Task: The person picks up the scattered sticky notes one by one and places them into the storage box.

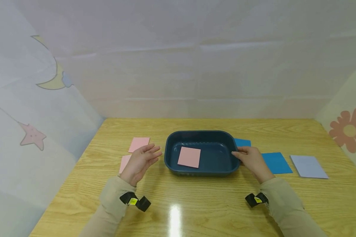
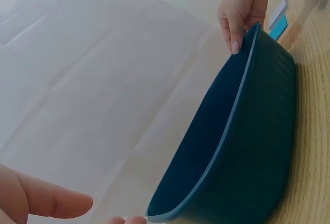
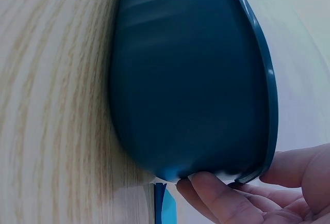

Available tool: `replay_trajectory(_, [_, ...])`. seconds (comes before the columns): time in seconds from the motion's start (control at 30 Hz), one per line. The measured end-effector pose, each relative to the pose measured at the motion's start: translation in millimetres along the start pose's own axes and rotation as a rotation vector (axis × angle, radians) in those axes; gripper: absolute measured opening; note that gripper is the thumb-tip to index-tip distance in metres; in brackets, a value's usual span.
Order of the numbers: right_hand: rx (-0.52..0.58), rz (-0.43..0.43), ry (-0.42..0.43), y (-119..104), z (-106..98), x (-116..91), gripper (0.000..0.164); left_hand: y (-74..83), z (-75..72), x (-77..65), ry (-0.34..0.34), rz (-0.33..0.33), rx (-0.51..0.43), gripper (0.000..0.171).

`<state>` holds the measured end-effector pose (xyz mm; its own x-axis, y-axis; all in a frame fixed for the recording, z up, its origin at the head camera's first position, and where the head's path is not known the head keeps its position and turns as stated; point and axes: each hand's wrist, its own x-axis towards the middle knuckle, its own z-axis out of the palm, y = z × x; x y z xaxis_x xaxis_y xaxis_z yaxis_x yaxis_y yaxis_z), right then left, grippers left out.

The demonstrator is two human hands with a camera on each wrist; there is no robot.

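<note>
A dark blue plastic basin (image 1: pixel 215 171) stands on the wooden table, with one pink paper square (image 1: pixel 189 157) lying inside toward its left. My right hand (image 1: pixel 252 161) pinches the basin's right rim, thumb over the inside and fingers (image 3: pixel 221 198) against the outer wall. To the left of the basin my left hand (image 1: pixel 140 163) hovers with fingers spread and nothing in them, a short gap from the rim. Beneath and behind that hand lie two more pink squares (image 1: pixel 138 144), the nearer one partly covered by it.
Right of the basin are a blue square (image 1: pixel 276 163) and another blue square (image 1: pixel 243 142) partly behind the basin. A pale lilac square (image 1: pixel 309 166) lies farther right. A light cloth backdrop (image 1: pixel 195 82) rises behind and beside the table (image 1: pixel 201 204).
</note>
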<state>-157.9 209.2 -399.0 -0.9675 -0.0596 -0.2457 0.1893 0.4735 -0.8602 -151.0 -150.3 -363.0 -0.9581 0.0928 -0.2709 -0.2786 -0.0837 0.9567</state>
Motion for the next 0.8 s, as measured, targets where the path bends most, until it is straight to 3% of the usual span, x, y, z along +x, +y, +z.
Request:
replay_trajectory(0.3, [0.008,0.003,-0.003,-1.2,0.3,-0.3,0.06,-0.8,-2.1,-3.1,0.014,0.027,0.021,0.052])
replay_trajectory(0.8, [0.013,0.021,0.005,-0.9,1.2,0.3,0.059,-4.8,-9.3,-3.3,0.043,0.011,0.023,0.051])
